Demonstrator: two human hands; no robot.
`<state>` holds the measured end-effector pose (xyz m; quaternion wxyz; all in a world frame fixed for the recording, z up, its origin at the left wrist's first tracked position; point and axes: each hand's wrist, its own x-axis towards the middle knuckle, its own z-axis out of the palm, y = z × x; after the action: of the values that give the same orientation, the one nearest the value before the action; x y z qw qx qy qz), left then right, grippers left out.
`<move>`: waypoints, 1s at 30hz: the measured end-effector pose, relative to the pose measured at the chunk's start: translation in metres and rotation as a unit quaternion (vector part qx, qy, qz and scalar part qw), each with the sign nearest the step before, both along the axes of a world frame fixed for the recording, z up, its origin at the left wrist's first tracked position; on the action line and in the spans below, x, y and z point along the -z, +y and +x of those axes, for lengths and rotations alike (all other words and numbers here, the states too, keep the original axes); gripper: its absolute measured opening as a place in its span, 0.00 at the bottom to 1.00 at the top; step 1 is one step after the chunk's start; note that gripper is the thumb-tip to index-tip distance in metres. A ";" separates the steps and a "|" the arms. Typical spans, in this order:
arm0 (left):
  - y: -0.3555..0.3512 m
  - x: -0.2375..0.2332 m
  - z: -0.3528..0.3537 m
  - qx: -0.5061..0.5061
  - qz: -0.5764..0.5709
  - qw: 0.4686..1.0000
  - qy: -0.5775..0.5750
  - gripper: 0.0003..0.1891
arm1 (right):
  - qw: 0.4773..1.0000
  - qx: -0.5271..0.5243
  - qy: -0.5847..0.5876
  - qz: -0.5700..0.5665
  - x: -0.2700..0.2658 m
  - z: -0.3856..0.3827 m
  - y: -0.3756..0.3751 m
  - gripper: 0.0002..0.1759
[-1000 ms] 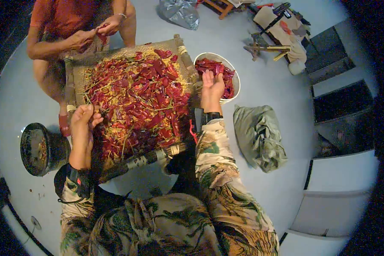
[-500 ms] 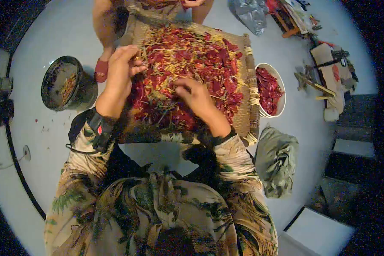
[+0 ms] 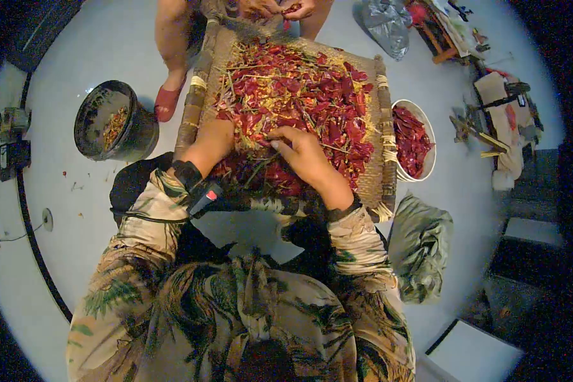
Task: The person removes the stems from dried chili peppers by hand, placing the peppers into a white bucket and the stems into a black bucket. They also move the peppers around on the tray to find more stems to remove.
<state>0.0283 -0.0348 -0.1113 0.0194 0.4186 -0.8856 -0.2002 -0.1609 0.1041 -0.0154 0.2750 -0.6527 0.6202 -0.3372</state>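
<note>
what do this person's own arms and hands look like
The left hand and right hand are ungloved. The left sleeve and right sleeve are camouflage: tan and brown with dark and green patches. Dark bands circle both wrists. By the left one is a black piece with a red mark, plus a thin dark cord.

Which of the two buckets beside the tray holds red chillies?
The white bucket, to the right of the woven tray: red chillies fill much of it. The black bucket, on the left, shows a patch of brownish bits instead.
</note>
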 end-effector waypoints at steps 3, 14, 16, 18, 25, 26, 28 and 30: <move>0.019 -0.004 -0.016 0.032 0.033 0.989 0.138 0.10 | 1.000 0.013 -0.025 0.001 -0.008 -0.004 0.002 0.11; 0.059 -0.072 -0.040 0.146 0.022 0.954 0.262 0.11 | 0.941 0.143 -0.299 0.068 0.015 -0.013 -0.010 0.27; 0.066 -0.087 -0.039 0.127 0.035 0.960 0.245 0.10 | 0.927 0.155 -0.333 0.075 0.013 -0.009 -0.010 0.28; 0.071 -0.099 -0.039 0.113 0.039 0.967 0.223 0.11 | 0.929 0.157 -0.330 0.064 0.011 -0.005 -0.011 0.27; 0.060 -0.109 -0.032 0.099 0.078 0.936 0.330 0.11 | 0.953 0.124 -0.277 -0.017 0.008 -0.010 -0.010 0.17; 0.058 -0.113 -0.033 0.060 0.084 0.926 0.362 0.11 | 0.959 0.129 -0.252 -0.025 0.011 -0.012 -0.009 0.16; 0.054 -0.126 -0.032 -0.017 0.094 0.901 0.424 0.09 | 0.969 0.137 -0.200 -0.042 -0.001 -0.008 -0.007 0.15; 0.054 -0.134 -0.031 -0.012 0.078 0.894 0.441 0.07 | 0.978 0.121 -0.164 -0.050 -0.017 -0.004 -0.003 0.15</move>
<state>-0.0031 0.0188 0.0222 0.3774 0.2977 -0.7627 -0.4326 -0.1650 0.1013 0.0016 0.2967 -0.5218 0.6235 -0.5010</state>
